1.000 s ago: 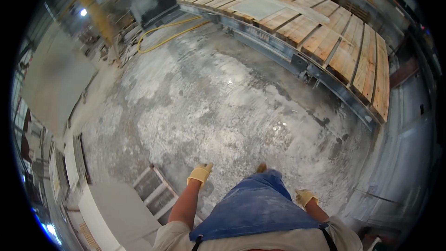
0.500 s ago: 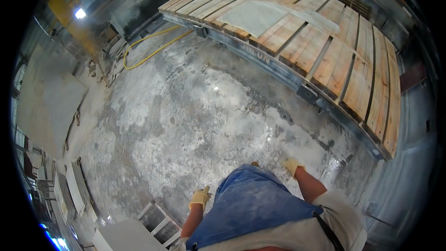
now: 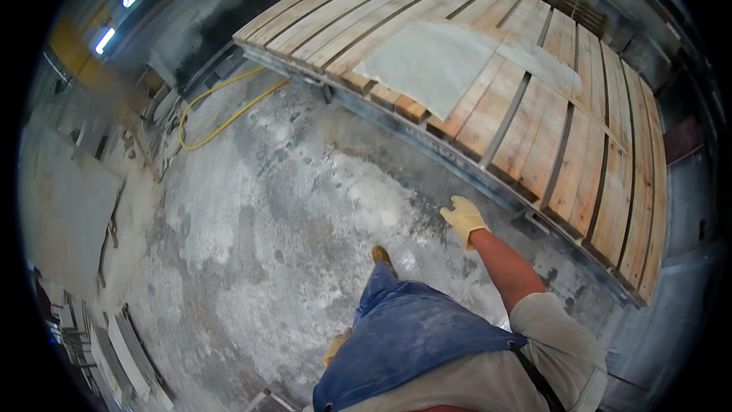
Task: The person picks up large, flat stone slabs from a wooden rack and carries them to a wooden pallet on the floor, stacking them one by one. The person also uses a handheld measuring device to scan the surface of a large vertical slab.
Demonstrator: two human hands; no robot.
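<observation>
My right hand (image 3: 465, 223), in a pale yellow glove, reaches forward over the floor, close to the near edge of the wooden-slatted platform (image 3: 549, 133). Its fingers are loosely apart and hold nothing. Most of my left hand (image 3: 335, 346), also gloved, is hidden behind my blue apron (image 3: 419, 336), so its fingers do not show. On the slats lie a pale flat slab (image 3: 427, 61) and a narrower pale piece (image 3: 543, 67) beside it.
A grey, dusty floor (image 3: 252, 221) with wet patches runs along the platform's metal frame. A yellow hose (image 3: 229, 123) loops near its far left corner. A large pale slab (image 3: 65, 206) leans at the left, with several narrow slabs (image 3: 128, 355) standing nearer.
I have stepped forward, closer to the platform. My right hand has swung forward and up, while my left hand has dropped back behind the apron. One boot now shows ahead.
</observation>
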